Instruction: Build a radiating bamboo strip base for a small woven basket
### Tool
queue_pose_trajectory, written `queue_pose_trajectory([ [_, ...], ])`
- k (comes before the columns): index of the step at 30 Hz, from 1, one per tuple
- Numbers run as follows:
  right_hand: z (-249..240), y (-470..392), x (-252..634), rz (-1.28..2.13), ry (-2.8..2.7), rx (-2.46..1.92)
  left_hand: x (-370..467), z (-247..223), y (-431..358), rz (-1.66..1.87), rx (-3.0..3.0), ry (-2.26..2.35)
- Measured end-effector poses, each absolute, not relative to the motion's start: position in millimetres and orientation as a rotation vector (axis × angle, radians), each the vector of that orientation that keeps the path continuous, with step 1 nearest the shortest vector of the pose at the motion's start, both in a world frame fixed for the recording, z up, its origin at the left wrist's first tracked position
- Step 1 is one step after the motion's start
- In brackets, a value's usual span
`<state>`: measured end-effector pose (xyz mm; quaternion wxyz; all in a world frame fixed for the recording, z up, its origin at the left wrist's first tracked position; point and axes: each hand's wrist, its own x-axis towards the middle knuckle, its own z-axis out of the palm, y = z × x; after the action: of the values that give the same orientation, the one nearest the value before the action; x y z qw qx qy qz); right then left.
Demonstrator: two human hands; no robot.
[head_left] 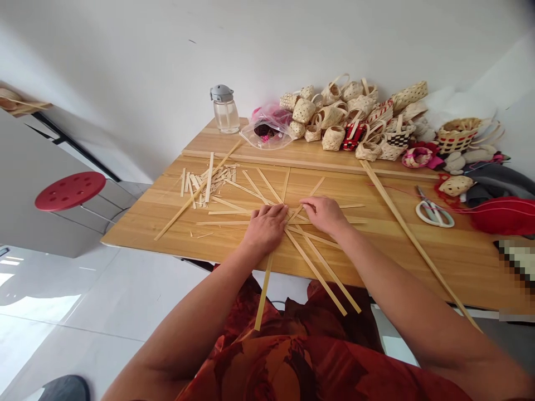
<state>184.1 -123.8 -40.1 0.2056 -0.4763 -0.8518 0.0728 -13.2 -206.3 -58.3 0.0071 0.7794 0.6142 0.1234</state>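
Note:
Thin flat bamboo strips point(315, 259) cross one another in a star-like weave on the wooden table. My left hand point(266, 227) lies over the left side of the crossing, fingers flat and pressing the strips down; part of the weave is hidden beneath it. My right hand point(325, 214) is closed, with thumb and forefinger pinching one slanting bamboo strip point(320, 184) just right of the crossing. Toward my lap, one long strip point(262, 295) and two others hang past the table's front edge.
Short cut strips and scraps point(215, 181) lie at the left under a longer stick point(178, 214). Scissors point(434, 214) and a long strip point(418, 245) lie right. Behind are a bottle point(226, 111), a plastic bag point(270, 131) and several small woven baskets point(333, 138). A red stool point(70, 190) stands left.

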Motion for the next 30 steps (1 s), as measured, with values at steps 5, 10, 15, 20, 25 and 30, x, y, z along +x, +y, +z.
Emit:
queue_pose_trajectory([
  [5,-36.3,-134.3,200.5,0.172,-2.322,-1.209,-13.2,-57.5,-207.8,0.446,2.424,1.905],
  [10,-39.4,-150.4,221.6,0.179,-2.356,-1.061,-13.1,-58.1,-207.3,0.494,2.372,1.910],
  [15,-48.2,-154.4,231.6,0.185,-2.351,-1.067,-13.1,-57.9,-207.2,0.523,2.353,1.909],
  [20,-51.7,-150.8,232.5,0.167,-2.372,-1.086,-13.0,-57.8,-207.7,0.522,2.346,1.899],
  [25,-50.4,-150.4,229.4,0.125,-2.385,-1.138,-13.0,-58.2,-207.5,0.510,2.352,1.908],
  [30,-49.9,-149.4,228.2,0.148,-2.381,-1.156,-13.0,-58.1,-207.2,0.493,2.362,1.906],
])
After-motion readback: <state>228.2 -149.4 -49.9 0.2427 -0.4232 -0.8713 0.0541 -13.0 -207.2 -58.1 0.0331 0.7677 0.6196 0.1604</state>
